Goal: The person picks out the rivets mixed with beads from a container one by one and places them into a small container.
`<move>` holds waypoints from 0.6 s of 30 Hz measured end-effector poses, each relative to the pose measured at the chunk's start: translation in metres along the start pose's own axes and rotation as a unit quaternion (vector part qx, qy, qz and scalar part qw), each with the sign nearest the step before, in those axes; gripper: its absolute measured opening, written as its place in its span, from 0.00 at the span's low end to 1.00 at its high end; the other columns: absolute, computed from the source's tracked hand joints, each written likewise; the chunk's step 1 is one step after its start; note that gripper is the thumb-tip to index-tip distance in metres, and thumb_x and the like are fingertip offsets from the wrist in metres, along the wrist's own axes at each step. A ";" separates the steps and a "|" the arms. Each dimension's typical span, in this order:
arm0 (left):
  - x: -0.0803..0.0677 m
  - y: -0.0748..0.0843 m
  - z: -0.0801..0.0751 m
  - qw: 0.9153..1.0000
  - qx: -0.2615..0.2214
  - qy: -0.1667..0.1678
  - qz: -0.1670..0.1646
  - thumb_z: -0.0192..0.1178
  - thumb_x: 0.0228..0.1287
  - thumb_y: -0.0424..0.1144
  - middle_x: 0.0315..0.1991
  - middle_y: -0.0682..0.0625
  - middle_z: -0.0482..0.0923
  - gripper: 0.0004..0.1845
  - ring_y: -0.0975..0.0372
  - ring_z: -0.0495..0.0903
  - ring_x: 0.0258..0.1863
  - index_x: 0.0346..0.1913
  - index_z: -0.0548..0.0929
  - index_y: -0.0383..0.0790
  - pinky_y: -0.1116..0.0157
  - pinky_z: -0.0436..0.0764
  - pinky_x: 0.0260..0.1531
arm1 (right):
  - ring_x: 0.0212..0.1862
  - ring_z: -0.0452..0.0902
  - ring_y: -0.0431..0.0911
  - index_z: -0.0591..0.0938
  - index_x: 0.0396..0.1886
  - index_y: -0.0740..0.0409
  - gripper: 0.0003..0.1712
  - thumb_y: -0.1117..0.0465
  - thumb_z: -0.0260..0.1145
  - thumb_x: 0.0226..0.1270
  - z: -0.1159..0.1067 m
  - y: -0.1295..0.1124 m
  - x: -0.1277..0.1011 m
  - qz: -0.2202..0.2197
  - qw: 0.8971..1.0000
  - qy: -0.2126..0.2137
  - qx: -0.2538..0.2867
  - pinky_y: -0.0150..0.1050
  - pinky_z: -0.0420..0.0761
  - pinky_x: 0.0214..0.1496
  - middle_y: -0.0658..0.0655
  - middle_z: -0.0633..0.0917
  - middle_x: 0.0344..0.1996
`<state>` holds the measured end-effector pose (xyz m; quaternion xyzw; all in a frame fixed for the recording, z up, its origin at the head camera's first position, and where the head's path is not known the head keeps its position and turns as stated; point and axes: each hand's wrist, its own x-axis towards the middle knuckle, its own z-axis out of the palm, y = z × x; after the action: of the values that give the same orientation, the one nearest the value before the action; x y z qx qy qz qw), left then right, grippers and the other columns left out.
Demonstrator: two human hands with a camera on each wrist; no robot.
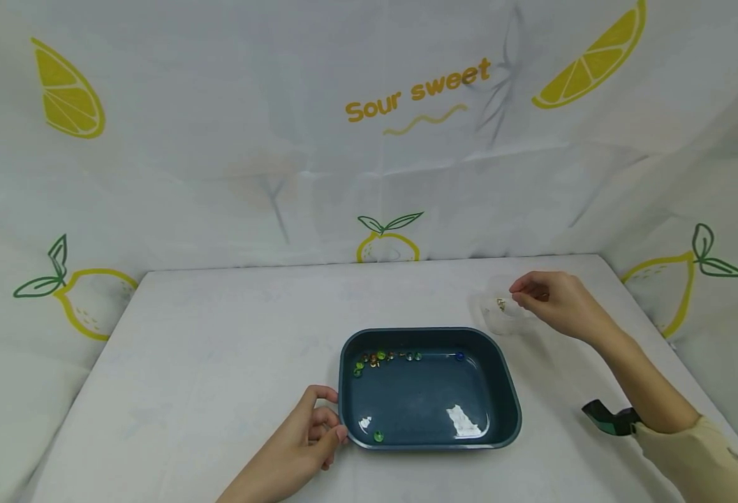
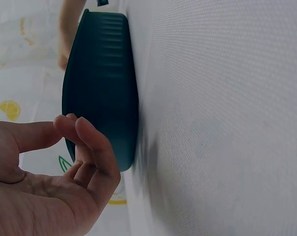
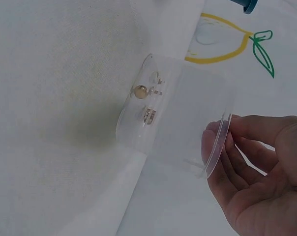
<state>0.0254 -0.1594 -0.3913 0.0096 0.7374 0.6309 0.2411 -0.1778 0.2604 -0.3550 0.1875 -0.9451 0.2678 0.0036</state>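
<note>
A dark teal rectangular tray (image 1: 428, 402) holds several small glass beads (image 1: 381, 355), mostly along its back left. A lone green bead (image 1: 378, 436) lies near its front edge and a blue one (image 1: 459, 356) at the back right. My left hand (image 1: 308, 440) is at the tray's left front corner, fingers loosely bent, fingertips right at the outer side. Beyond the tray's back right corner, my right hand (image 1: 560, 304) pinches the rim of a clear plastic cup (image 3: 188, 108). Several small gold-coloured pieces (image 3: 141, 92) lie at the cup's bottom.
Under everything spreads a white cloth-covered table (image 1: 205, 363). White fabric with lemon drawings (image 1: 387, 244) hangs behind it and at both sides. A dark strap (image 1: 610, 418) crosses the right forearm near its beige sleeve.
</note>
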 end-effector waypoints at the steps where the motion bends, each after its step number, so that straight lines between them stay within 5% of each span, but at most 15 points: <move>1: 0.000 0.000 0.000 1.000 0.000 0.000 0.000 0.57 0.82 0.35 0.40 0.46 0.79 0.24 0.65 0.77 0.28 0.71 0.60 0.36 0.69 0.77 0.29 | 0.39 0.89 0.53 0.89 0.45 0.68 0.06 0.68 0.73 0.73 0.000 0.000 0.000 0.000 1.000 0.000 0.000 0.20 0.79 0.38 0.65 0.92 0.38; 18: 0.001 -0.001 0.000 1.000 -0.004 -0.001 -0.001 0.57 0.82 0.34 0.41 0.46 0.80 0.24 0.65 0.77 0.28 0.71 0.60 0.36 0.69 0.77 0.29 | 0.39 0.90 0.50 0.90 0.45 0.63 0.06 0.66 0.74 0.73 -0.005 -0.028 -0.003 -0.035 0.999 0.014 0.005 0.20 0.81 0.41 0.59 0.93 0.39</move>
<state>0.0250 -0.1592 -0.3928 0.0090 0.7349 0.6333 0.2424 -0.1656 0.2420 -0.3369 0.2167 -0.9363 0.2752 0.0251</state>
